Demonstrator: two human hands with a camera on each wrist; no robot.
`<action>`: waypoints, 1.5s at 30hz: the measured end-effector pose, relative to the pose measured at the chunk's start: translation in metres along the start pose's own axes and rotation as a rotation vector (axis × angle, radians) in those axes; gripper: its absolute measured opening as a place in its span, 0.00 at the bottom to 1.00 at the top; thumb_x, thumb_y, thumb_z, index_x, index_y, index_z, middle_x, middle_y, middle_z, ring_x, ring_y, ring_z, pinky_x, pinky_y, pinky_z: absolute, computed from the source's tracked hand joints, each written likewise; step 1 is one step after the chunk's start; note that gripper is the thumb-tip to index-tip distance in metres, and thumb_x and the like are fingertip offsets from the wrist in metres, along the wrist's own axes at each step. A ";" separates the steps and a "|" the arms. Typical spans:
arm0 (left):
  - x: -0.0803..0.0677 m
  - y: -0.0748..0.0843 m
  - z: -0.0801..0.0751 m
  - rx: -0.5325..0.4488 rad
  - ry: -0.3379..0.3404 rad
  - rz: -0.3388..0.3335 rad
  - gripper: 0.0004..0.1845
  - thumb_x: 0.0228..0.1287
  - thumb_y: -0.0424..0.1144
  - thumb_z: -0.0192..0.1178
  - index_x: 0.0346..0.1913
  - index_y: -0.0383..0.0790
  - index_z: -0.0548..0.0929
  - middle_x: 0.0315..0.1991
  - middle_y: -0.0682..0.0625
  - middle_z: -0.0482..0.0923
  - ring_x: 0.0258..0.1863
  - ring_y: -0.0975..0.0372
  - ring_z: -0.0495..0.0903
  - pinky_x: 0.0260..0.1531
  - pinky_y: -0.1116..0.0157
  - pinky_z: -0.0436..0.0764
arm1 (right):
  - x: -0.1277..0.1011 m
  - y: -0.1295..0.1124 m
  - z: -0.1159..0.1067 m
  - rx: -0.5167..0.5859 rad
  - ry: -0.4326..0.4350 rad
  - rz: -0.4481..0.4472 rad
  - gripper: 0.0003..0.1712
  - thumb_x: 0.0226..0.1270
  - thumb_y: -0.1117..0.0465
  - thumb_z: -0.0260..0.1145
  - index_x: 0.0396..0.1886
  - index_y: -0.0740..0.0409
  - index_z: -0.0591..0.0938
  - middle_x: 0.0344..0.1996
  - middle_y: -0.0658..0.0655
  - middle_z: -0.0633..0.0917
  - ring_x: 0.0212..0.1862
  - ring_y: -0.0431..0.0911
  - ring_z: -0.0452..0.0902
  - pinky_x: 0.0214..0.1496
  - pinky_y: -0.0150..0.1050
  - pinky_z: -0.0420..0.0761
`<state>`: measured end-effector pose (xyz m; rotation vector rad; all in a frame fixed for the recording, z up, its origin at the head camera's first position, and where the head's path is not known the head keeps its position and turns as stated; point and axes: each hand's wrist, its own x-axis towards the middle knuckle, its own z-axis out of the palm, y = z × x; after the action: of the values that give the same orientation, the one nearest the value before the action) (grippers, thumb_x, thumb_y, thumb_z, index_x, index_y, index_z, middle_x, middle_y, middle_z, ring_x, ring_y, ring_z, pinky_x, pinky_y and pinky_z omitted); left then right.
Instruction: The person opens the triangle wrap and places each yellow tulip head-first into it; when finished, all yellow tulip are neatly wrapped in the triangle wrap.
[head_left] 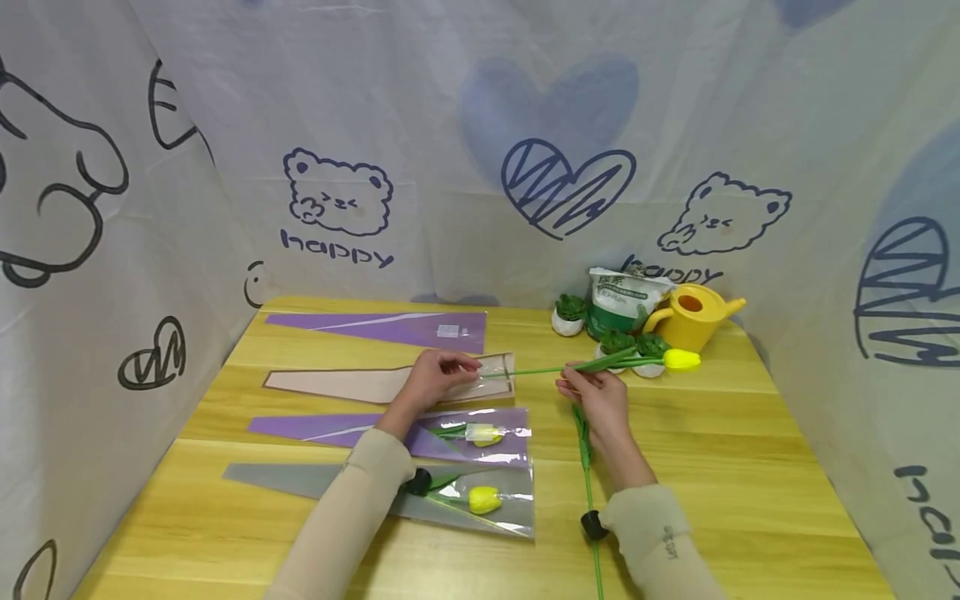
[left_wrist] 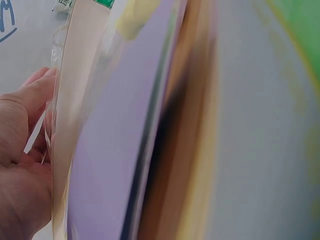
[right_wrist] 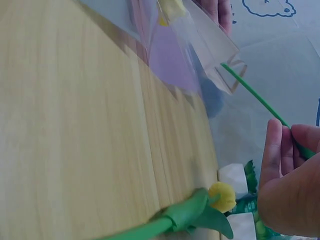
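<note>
My right hand (head_left: 600,404) pinches the green stem of an artificial yellow tulip (head_left: 682,360), whose head points right. The stem runs left into the mouth of a beige-and-clear flower sleeve (head_left: 330,384). At that sleeve's wide end, my left hand (head_left: 438,379) grips its film; the left wrist view shows the fingers (left_wrist: 37,92) at its edge. In the right wrist view the stem tip overlaps the sleeve's opening (right_wrist: 232,82). Below my right hand lies a second tulip (right_wrist: 221,196), its stem toward the front edge; its head is hidden in the head view.
Behind the beige sleeve lies a flat purple sleeve (head_left: 375,327). In front are a purple sleeve (head_left: 300,428) and a grey sleeve (head_left: 285,479), each containing a yellow tulip. Small potted succulents (head_left: 569,312), a green-white bag (head_left: 622,304) and a yellow watering can (head_left: 693,321) stand back right.
</note>
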<state>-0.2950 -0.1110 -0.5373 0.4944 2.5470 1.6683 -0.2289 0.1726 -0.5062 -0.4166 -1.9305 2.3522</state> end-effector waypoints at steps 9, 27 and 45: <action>-0.001 0.006 0.005 -0.015 -0.003 0.014 0.08 0.61 0.35 0.75 0.43 0.41 0.92 0.39 0.47 0.90 0.30 0.62 0.76 0.30 0.71 0.74 | 0.002 0.006 0.012 -0.014 -0.012 0.006 0.18 0.73 0.69 0.67 0.57 0.77 0.79 0.33 0.52 0.89 0.33 0.40 0.88 0.45 0.35 0.89; -0.003 0.010 0.017 -0.043 -0.013 0.028 0.08 0.60 0.33 0.75 0.43 0.39 0.92 0.39 0.46 0.90 0.29 0.63 0.76 0.29 0.72 0.75 | 0.000 0.016 0.030 -0.094 -0.056 0.051 0.13 0.70 0.66 0.71 0.51 0.68 0.85 0.36 0.54 0.91 0.39 0.45 0.89 0.52 0.47 0.88; -0.001 0.007 0.024 -0.043 -0.015 0.056 0.08 0.60 0.34 0.75 0.43 0.41 0.92 0.39 0.47 0.89 0.28 0.64 0.76 0.29 0.72 0.76 | 0.001 0.022 0.036 -0.216 -0.104 0.088 0.17 0.70 0.60 0.73 0.53 0.65 0.85 0.30 0.51 0.84 0.31 0.42 0.76 0.31 0.31 0.78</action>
<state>-0.2873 -0.0874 -0.5413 0.5783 2.5039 1.7267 -0.2367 0.1337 -0.5218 -0.4076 -2.2705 2.2663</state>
